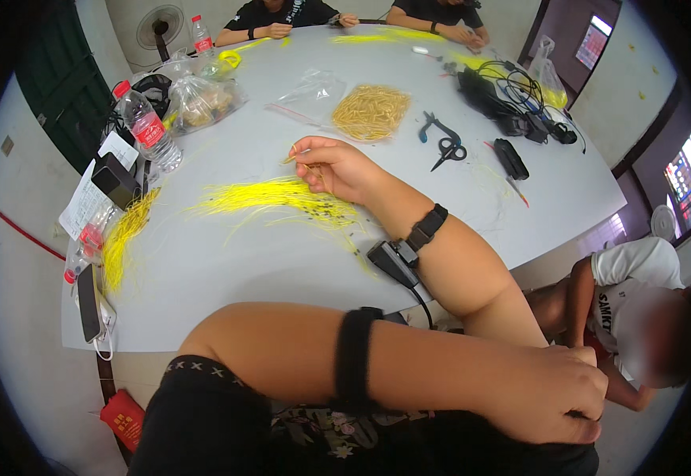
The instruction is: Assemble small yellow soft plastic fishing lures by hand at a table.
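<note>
My right hand (pixel 333 168) is over the table with thumb and fingers pinched on a small gold-coloured piece (pixel 290 158), too small to make out fully. Just beneath it lies a spread bundle of thin yellow wires (pixel 262 195), with dark specks near its right end. My left arm crosses in front of me, and my left hand (pixel 559 390) is closed by my right upper arm at lower right. Whether its curled fingers hold anything is hidden. Beyond my right hand, a clear bag (pixel 371 112) holds many small gold-coloured pieces.
Cutters (pixel 439 127) and black scissors (pixel 448 149) lie right of the bag. Black cables (pixel 512 103) are piled at far right. A water bottle (pixel 149 127) and another yellow bundle (pixel 126 242) are at left. A seated person (pixel 631 278) is close on my right; two others sit across.
</note>
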Available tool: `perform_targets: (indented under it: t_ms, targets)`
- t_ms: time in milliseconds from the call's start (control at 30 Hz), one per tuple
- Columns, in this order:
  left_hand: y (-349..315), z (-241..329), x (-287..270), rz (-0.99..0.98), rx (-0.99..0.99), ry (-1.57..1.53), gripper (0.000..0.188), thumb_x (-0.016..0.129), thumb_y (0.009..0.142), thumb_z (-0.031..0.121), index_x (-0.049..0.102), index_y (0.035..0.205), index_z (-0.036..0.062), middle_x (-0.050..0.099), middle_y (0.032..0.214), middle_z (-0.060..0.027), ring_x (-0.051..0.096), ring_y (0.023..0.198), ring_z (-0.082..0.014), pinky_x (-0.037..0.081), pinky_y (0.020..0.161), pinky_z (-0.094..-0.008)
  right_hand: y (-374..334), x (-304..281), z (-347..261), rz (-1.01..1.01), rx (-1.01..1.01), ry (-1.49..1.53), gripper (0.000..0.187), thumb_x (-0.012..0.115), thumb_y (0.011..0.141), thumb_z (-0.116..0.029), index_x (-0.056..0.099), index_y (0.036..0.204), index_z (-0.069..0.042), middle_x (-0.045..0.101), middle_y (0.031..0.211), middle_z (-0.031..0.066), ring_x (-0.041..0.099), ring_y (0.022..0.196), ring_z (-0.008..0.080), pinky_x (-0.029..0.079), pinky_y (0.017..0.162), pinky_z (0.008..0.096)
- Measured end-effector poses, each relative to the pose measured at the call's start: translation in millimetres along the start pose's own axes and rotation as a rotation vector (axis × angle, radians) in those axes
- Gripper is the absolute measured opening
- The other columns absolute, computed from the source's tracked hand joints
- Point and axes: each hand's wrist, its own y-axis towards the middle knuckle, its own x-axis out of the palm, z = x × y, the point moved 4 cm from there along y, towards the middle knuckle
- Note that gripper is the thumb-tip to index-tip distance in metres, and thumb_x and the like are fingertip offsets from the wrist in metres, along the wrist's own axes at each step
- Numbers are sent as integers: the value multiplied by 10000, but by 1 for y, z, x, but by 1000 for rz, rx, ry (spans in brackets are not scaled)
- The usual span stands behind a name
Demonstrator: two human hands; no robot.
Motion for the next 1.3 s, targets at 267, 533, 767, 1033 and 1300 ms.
perform_targets:
  t_ms: [267,533,767,1033,1300]
  targets:
    - [-37,3,-5,-19,-59,19,379,460,932,322,615,762,21,597,942,-125,538,936,-329,430,834,-421,-5,2,-10,21,-63,25,87,545,897,-79,563,978,-53,598,733,37,510,551,92,375,498,231]
    - [-9,-6,-2,142,74,-11,422,415,958,361,603,792,22,579,888,-124,482,1011,-310,415,840,-423,0,-2,0,14,21,-5,81,540,900,-75,564,975,-55,599,731,36,515,561,87,373,508,228]
    - [-18,-21,-9,43,53,-72,412,390,969,352,614,833,34,593,859,-100,477,943,-306,394,836,-416,-1,-1,-3,-6,-19,25,86,536,906,-78,560,986,-56,594,745,28,536,607,81,376,515,229]
    - [-25,-19,-11,69,119,-47,352,427,966,334,569,838,38,568,899,-77,471,985,-300,374,874,-408,2,-2,1,-5,-7,24,85,541,903,-82,562,982,-58,591,744,29,520,593,74,374,513,223]
    - [-20,-25,-7,65,81,-65,323,474,927,327,626,862,49,596,888,-66,474,1026,-301,390,888,-411,-2,3,-8,-18,-65,39,83,544,898,-77,560,976,-51,593,748,41,510,568,83,373,512,225]
